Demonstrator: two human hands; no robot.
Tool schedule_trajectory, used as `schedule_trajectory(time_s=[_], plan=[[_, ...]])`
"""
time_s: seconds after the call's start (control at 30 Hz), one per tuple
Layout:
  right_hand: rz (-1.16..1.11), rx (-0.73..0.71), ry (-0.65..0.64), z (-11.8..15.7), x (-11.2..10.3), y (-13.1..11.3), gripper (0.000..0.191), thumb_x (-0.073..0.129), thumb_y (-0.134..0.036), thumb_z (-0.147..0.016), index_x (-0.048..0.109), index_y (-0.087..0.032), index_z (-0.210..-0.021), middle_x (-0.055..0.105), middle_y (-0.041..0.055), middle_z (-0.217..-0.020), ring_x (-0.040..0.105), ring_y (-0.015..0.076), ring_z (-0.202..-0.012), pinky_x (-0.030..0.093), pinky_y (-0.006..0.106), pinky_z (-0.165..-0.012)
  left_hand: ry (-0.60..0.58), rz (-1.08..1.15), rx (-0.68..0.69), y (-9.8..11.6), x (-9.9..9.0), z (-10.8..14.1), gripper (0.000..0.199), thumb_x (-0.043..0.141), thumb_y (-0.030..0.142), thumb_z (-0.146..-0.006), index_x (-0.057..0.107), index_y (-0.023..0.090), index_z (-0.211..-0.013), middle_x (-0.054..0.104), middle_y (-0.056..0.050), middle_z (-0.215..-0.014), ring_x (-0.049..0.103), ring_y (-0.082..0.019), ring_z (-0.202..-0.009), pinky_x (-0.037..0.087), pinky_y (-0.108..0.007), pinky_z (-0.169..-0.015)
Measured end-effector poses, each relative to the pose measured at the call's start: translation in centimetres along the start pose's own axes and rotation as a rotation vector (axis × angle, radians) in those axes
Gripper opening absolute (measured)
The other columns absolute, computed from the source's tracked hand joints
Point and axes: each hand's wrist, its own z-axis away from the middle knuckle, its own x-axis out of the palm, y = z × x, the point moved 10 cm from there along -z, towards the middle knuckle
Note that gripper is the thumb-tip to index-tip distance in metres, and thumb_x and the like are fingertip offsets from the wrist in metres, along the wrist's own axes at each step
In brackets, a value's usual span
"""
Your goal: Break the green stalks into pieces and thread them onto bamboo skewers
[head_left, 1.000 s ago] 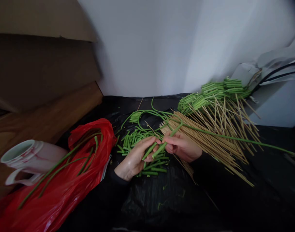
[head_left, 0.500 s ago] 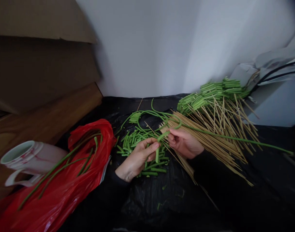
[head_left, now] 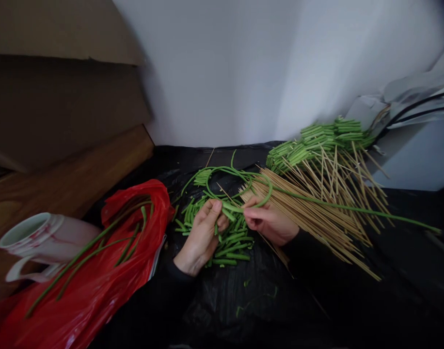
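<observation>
A long green garlic scape (head_left: 233, 208) stretches between my two hands, its far part curling in loops behind them. My left hand (head_left: 203, 233) pinches its end between thumb and fingers; a short green piece shows under the fingers, but I cannot tell whether it is loose in the hand. My right hand (head_left: 270, 222) grips the same scape a little further along. Below and around the hands lies a heap of short cut scape pieces (head_left: 236, 245). Beside my right hand spreads a bundle of thin bamboo skewers (head_left: 309, 213).
Skewered scape pieces (head_left: 318, 140) are stacked at the back right by the white wall (head_left: 222, 72). On the left, a red plastic bag (head_left: 87, 295) carries more scapes, next to a white mug (head_left: 65, 237) lying tilted. Black plastic sheeting (head_left: 229, 305) covers the surface.
My left hand has turned and shifted slightly up and left. My right hand has moved left and down, and the scape end that hung bent below the left fingers no longer hangs there.
</observation>
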Motion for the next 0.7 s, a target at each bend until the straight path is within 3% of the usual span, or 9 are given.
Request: schedule_trajectory(time_s=[0.13, 0.3, 0.43, 0.53, 0.6, 0.7], plan=[[0.075, 0.087, -0.104, 0.5, 1.6, 1.7, 0.023, 0.083, -0.032, -0.069, 0.065, -0.017, -0.071, 0.060, -0.0032, -0.058, 0.049, 0.0072, -0.051, 0.031, 0.021, -0.048, 0.039, 0.131, 0.007, 1.0, -1.0, -0.8, 0.034, 0.080, 0.033, -0.075, 0.052, 0.015, -0.076, 0.044, 0.007, -0.063, 0.034, -0.002, -0.046, 0.030, -0.012, -0.042], [0.063, 0.060, -0.162, 0.8, 2.3, 0.8, 0.025, 0.083, -0.038, -0.069, 0.066, -0.018, -0.071, 0.054, -0.0055, -0.051, 0.043, 0.0068, -0.047, 0.028, 0.022, -0.047, -0.151, 0.221, -0.246, -1.1, 0.7, -0.4, 0.027, 0.072, 0.031, -0.081, 0.052, 0.015, -0.075, 0.048, 0.003, -0.067, 0.037, -0.003, -0.047, 0.026, -0.012, -0.038], [0.093, 0.011, -0.157, 0.7, 2.0, -0.2, 0.022, 0.080, -0.038, -0.072, 0.067, -0.020, -0.072, 0.049, -0.0067, -0.046, 0.039, 0.0066, -0.043, 0.022, 0.024, -0.046, -0.212, -0.007, -0.340, -2.9, 1.3, 0.7, 0.028, 0.065, 0.039, -0.085, 0.056, 0.015, -0.074, 0.045, 0.005, -0.060, 0.034, -0.003, -0.043, 0.028, -0.015, -0.040], [0.134, -0.024, -0.160, 0.6, 2.0, -0.5, 0.021, 0.080, -0.035, -0.073, 0.067, -0.019, -0.072, 0.054, -0.0049, -0.052, 0.039, 0.0062, -0.044, 0.022, 0.024, -0.045, -0.303, -0.174, -0.379, -3.5, 2.2, 1.5, 0.034, 0.066, 0.045, -0.085, 0.060, 0.013, -0.075, 0.046, 0.004, -0.059, 0.033, -0.003, -0.042, 0.022, -0.016, -0.040], [0.139, -0.006, -0.156, 0.6, 1.9, -0.4, 0.021, 0.081, -0.034, -0.072, 0.067, -0.018, -0.075, 0.057, -0.0034, -0.057, 0.041, 0.0063, -0.046, 0.024, 0.023, -0.044, -0.368, -0.219, -0.392, -3.6, 2.8, 2.0, 0.033, 0.068, 0.044, -0.083, 0.063, 0.012, -0.077, 0.047, 0.003, -0.060, 0.033, -0.003, -0.043, 0.019, -0.017, -0.040], [0.045, 0.021, -0.075, 0.2, 0.6, -0.6, 0.024, 0.081, -0.037, -0.072, 0.067, -0.019, -0.081, 0.053, -0.0059, -0.053, 0.042, 0.0068, -0.047, 0.028, 0.021, -0.045, -0.369, -0.236, -0.387, -3.4, 2.8, 2.0, 0.029, 0.071, 0.041, -0.081, 0.065, 0.012, -0.079, 0.047, 0.004, -0.059, 0.034, -0.003, -0.044, 0.020, -0.017, -0.040]])
